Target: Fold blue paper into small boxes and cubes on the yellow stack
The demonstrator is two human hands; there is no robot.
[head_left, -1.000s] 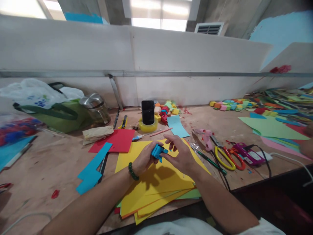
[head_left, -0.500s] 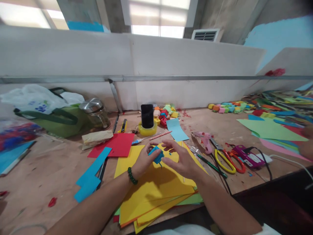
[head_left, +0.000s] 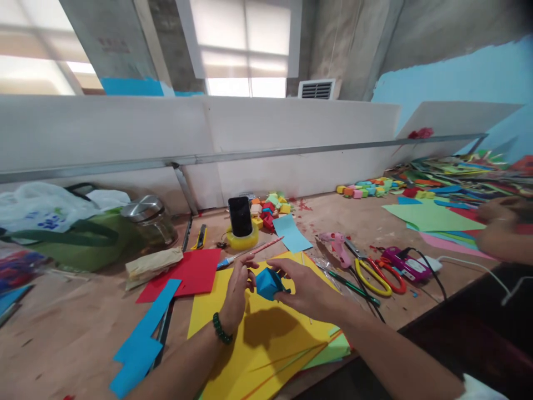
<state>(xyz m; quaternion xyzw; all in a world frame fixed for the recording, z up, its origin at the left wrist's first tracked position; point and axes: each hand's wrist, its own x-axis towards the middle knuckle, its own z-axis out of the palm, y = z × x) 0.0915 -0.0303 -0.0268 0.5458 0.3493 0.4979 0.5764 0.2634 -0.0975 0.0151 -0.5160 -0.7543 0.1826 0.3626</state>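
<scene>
A small blue folded-paper cube (head_left: 268, 283) is held above a stack of yellow paper sheets (head_left: 266, 355). My right hand (head_left: 308, 286) grips the cube from its right side, thumb below and fingers above, with a small blue flap showing near the thumb. Just left of the cube is my left hand (head_left: 239, 291), its fingers loosely bent and apart; whether the fingertips touch the cube I cannot tell. A green bead bracelet (head_left: 222, 329) circles the left wrist.
Behind the paper, a phone (head_left: 240, 216) leans in a yellow tape roll (head_left: 242, 239) near colourful paper cubes (head_left: 270, 211). To the right lie a pink glue gun (head_left: 339, 247), yellow-handled scissors (head_left: 372, 278) and a purple device (head_left: 406, 264). Another person's hand (head_left: 502, 222) is at far right.
The blue cube has passed from my left hand's fingers into my right hand's grip. My left fingers have loosened at its left side. The camera view has tilted up and turned right.
</scene>
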